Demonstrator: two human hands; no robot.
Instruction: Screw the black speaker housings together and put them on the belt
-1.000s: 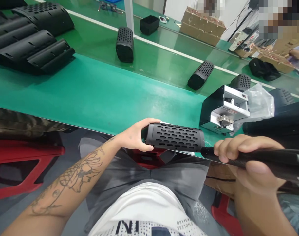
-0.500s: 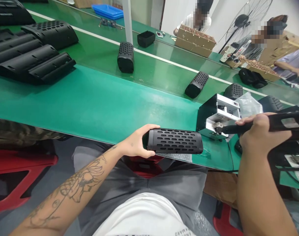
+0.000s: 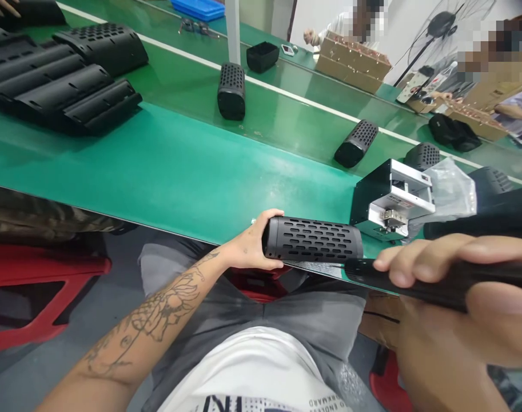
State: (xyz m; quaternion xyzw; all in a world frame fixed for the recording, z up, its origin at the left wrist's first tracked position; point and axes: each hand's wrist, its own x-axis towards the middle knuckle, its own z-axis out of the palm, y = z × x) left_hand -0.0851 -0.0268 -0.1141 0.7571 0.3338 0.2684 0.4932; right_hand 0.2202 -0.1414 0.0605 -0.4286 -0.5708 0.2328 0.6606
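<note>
1. At the bottom of the frame are a white cloth shirt [image 3: 261, 372] with dark printed lettering and grey trousers [image 3: 321, 320], creased and soft.
2. At the lower right, the right hand [image 3: 445, 254] has its grip curled firmly around a black tool [image 3: 449, 287], a smooth, rod-like cylinder. The tool's tip points leftward at the lower right corner of the slotted case [image 3: 318, 239]; whether they touch, I cannot tell.
3. That case is just right of centre in the frame, lying lengthwise at the table's near edge. It is matte black and plastic-looking, a rounded block pierced by rows of short oblong slots.
4. The left hand [image 3: 252, 246] has its grip clasped across the case's left end, with digits along the upper and lower long edges.
5. The table [image 3: 179, 177] has a smooth green surface, faintly shiny, running across the frame.
6. Right of centre, a boxy machine [image 3: 391, 200] has a black side panel and pale metal front; a crinkled clear plastic bag [image 3: 453, 191] is beside it.
7. At the upper left, long curved black shells [image 3: 63, 94] are piled together, ribbed in outline.
8. Farther up, two perforated black cases sit apart: one upright case [image 3: 232, 91] and one tilted case [image 3: 357, 143].
9. Beyond are an open black box [image 3: 263, 56], a brown cardboard box [image 3: 350, 63] and, at the upper right, a round wire-caged fan [image 3: 441, 24].
</note>
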